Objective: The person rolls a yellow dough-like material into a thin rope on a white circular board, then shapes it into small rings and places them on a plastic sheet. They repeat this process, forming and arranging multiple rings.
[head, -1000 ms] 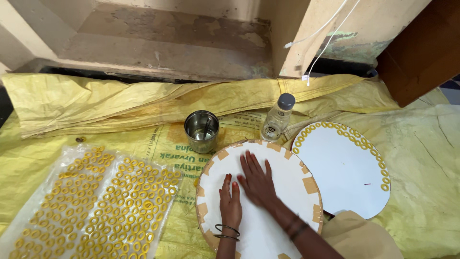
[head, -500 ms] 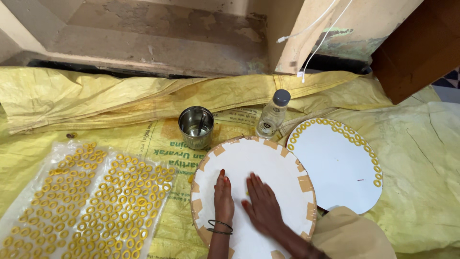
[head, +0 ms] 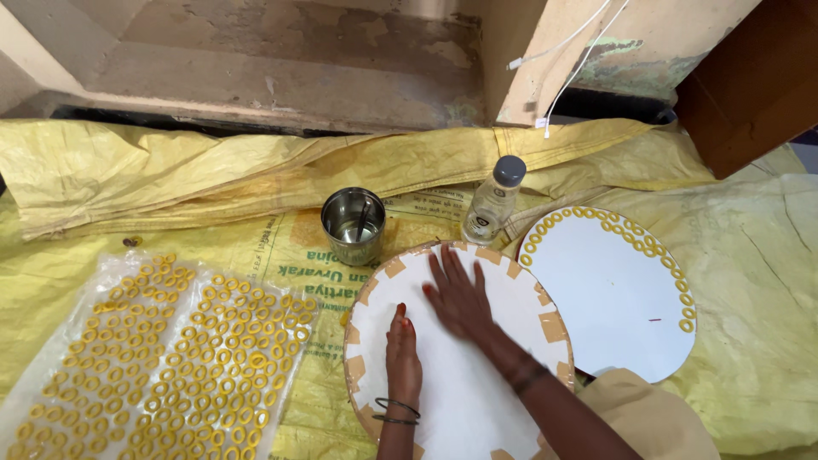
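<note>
Both hands, left hand (head: 402, 351) and right hand (head: 457, 294), lie open and flat on the white round board (head: 443, 383), gripping nothing; smoothing it well means even pressure outward toward its taped rim.

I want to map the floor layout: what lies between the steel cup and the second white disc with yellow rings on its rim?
In the head view, a small clear bottle with a grey cap stands between the steel cup and the ring-edged disc, on the yellow sheet.
</note>
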